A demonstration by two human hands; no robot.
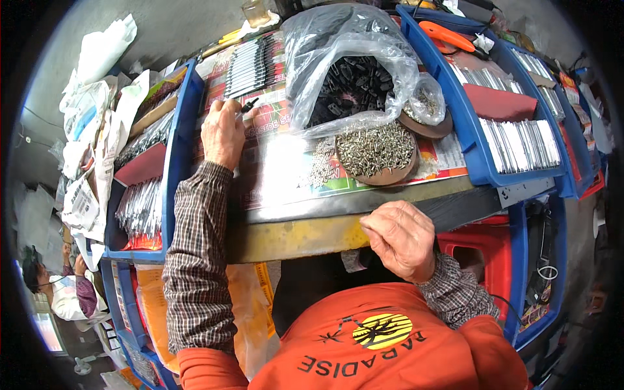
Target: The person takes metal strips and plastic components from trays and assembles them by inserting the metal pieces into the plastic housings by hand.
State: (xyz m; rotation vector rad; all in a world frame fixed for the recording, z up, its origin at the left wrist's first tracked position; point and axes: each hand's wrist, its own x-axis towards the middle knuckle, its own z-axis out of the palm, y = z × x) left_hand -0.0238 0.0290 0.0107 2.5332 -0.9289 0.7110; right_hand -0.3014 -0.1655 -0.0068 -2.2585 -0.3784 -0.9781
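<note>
My left hand (223, 133) is closed at the left of the bench, with a small black plastic part (249, 104) at its fingertips. Beyond it lies a row of slim metal strips with black ends (249, 67). My right hand (403, 240) hovers over the bench's front edge, thumb and fingers pinched together; anything between them is too small to make out. Between and beyond the hands, small metal screws (377, 151) are heaped on a round brown dish, with more screws (319, 168) spilled beside it. A clear plastic bag (302, 55) gapes open over many black plastic parts (354, 88).
Blue bins (170, 188) of metal strips flank the bench on the left, with another blue bin (478, 153) on the right. An orange-handled tool (447, 36) rests on the right bin. A small bag of screws (426, 101) sits behind the heap. Another person (71, 292) is far left.
</note>
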